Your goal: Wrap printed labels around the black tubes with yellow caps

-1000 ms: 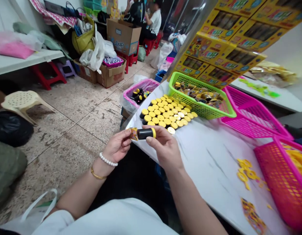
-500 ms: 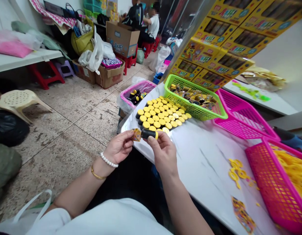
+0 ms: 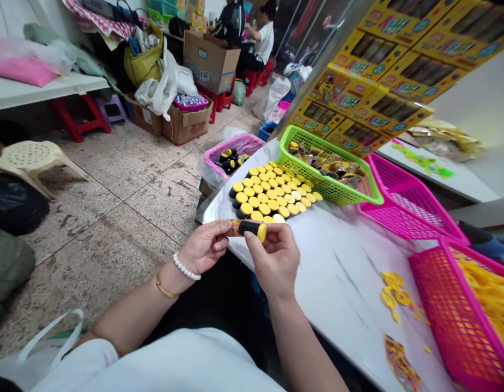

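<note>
Between my fingers is a small black bottle with a yellow cap [image 3: 252, 228], lying on its side. My right hand [image 3: 276, 256] is closed around its capped end. My left hand [image 3: 211, 245] pinches a printed yellow wrapper [image 3: 234, 228], which meets the bottle's black end; whether it covers that end I cannot tell. Just beyond my hands, rows of upright black bottles with yellow caps [image 3: 272, 193] stand on the white table [image 3: 329, 261]. A green basket [image 3: 333, 190] behind them holds wrapped pieces.
Pink baskets [image 3: 451, 321] line the table's right side, one full of yellow plastic pieces. Loose yellow rings [image 3: 394, 291] and a printed sheet [image 3: 401, 362] lie near it. Stacked yellow boxes [image 3: 358, 98] rise behind. A cream stool [image 3: 35, 158] is at left; people sit far back.
The wrapper and bottle have come together, now forming one line. The bottle's capped end has turned slightly toward me, and the view has shifted a little.
</note>
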{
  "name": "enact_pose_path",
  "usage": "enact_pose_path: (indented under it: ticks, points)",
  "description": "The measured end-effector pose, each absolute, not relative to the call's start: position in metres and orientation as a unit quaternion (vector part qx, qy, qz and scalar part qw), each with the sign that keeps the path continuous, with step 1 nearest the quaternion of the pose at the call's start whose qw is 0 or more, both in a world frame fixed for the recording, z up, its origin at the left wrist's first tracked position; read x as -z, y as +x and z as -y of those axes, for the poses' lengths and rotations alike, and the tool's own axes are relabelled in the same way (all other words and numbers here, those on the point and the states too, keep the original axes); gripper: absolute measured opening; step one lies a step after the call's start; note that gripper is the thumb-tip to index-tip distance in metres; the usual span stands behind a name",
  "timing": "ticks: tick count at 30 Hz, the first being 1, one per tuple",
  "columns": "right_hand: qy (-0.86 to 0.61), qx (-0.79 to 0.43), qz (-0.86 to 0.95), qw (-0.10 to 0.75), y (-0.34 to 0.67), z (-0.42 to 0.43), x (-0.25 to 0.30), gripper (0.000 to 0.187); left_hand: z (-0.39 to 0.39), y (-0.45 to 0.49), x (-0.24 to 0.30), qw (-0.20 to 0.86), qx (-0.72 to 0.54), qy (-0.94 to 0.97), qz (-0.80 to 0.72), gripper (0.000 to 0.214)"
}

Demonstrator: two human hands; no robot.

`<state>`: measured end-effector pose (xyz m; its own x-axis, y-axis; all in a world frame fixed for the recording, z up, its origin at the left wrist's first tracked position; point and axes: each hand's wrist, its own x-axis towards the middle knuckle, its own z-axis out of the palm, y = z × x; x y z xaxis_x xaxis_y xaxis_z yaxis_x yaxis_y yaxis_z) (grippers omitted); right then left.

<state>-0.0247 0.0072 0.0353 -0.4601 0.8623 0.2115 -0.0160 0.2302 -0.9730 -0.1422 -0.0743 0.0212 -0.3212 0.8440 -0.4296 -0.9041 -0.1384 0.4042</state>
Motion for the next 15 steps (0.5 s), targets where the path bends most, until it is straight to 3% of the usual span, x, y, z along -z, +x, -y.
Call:
enact_pose_path:
  ticks: [8,15]
  points:
    - [-0.294,-0.573,0.646,0.41,-0.0294,-0.0064,-0.0284,0.031,0.0718,-0.1437,-0.0247,0.578,-0.749,-0.085,-0.314,0.01]
    - [-0.295,-0.479,0.705,0.432,-0.0263,-0.0023,-0.0266,0.023,0.0696,-0.1403,-0.0223,0.586,-0.745,-0.107,-0.299,0.014]
